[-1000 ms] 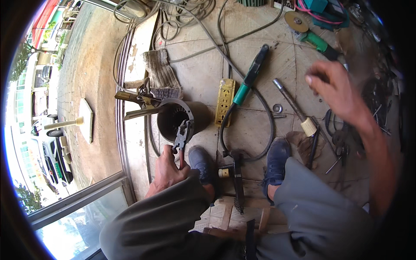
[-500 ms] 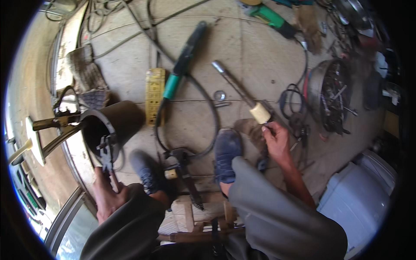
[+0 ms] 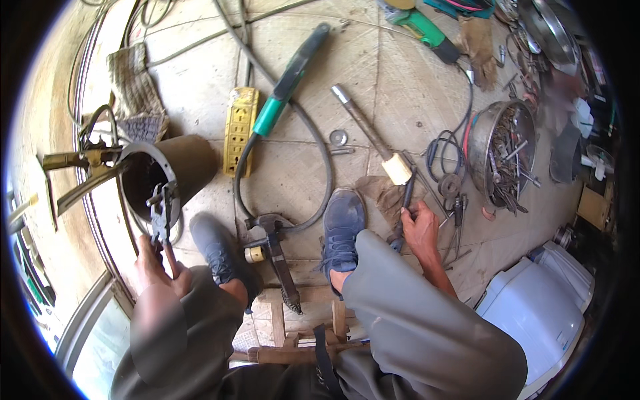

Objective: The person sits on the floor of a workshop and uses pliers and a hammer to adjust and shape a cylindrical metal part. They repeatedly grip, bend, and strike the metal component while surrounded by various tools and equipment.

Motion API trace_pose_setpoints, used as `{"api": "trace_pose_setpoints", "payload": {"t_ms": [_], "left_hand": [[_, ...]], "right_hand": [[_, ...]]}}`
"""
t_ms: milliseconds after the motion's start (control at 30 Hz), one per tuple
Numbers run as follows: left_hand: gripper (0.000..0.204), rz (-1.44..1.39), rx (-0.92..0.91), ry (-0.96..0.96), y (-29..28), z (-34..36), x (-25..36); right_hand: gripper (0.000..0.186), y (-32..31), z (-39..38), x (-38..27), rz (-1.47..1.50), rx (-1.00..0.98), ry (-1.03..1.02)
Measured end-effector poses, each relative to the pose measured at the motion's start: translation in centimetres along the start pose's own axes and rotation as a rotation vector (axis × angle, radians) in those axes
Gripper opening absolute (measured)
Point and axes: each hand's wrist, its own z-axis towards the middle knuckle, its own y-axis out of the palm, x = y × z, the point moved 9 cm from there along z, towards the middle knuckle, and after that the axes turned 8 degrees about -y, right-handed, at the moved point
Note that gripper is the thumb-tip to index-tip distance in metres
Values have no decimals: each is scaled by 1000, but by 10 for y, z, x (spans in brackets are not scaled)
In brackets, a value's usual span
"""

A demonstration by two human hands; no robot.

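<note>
My left hand (image 3: 160, 270) is closed around the handles of a pair of pliers (image 3: 160, 223). The pliers' jaws are at the rim of a dark metal cylinder (image 3: 193, 170) that lies on its side, open end toward me; what they grip, if anything, is unclear. My right hand (image 3: 421, 230) has its fingers curled in, with thumb and fingertips on a dark rod-shaped tool (image 3: 408, 190). Beyond it lies a metal bar (image 3: 363, 127) with a cream block (image 3: 398, 169) at its near end. A brown rag or glove (image 3: 377, 193) lies beside them.
Between my shoes lies a hammer (image 3: 279, 263). Further off are a green-and-black power tool (image 3: 283, 90), a yellow power strip (image 3: 239, 133), and a green grinder (image 3: 427, 33). At right stand a metal bowl of small tools (image 3: 497, 167) and a pale plastic bin (image 3: 533, 303). Cables cross the floor.
My right hand has drawn slightly back toward me, away from the cream block, uncovering the dark rod-shaped tool. My left hand keeps the pliers at the cylinder's rim. The view has shifted slightly.
</note>
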Motion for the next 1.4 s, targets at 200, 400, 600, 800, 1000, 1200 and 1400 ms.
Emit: {"api": "trace_pose_setpoints", "payload": {"t_ms": [200,400,600,800,1000,1200,1400], "left_hand": [[59,-6,-23,71,7,3,-3],[47,163,-6,128,-4,-5,25],[54,220,-163,61,-1,1,44],[46,221,-113,51,-12,-5,41],[45,210,-116,48,-9,-4,39],[46,249,-85,114,-7,-1,38],[45,298,-82,123,-17,-2,48]], "right_hand": [[18,25,-14,-6,47,-128,-19],[26,114,-34,-146,396,-709,-380],[56,225,-93,-170,12,-1450,-77],[49,257,-102,-144,268,-1319,-20],[47,234,-84,-165,277,-1185,-295],[29,207,-92,-183,822,-1240,-39],[21,140,-46,-219,551,-982,-197]]}}
